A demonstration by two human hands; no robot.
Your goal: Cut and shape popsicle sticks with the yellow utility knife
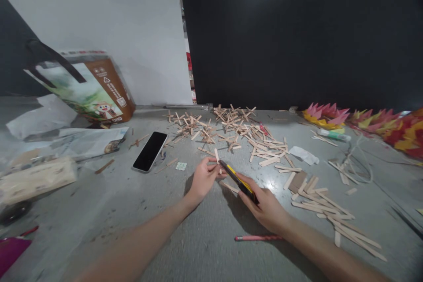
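My left hand point(204, 179) pinches a thin wooden craft stick point(217, 157) and holds it upright on the grey table point(185, 246). My right hand point(266, 206) grips a yellow and black utility knife point(238, 179). Its tip rests against the stick near my left fingers. Another loose stick point(230, 187) lies flat just under the knife.
Several stick crosses point(228, 128) and loose sticks point(333, 211) lie behind and to the right. A black phone point(150, 150), a pink pencil point(256, 238), a brown carton point(99, 90), papers point(82, 141), a glue tube point(333, 135), a cable point(358, 163) and paper flowers point(363, 121) surround them.
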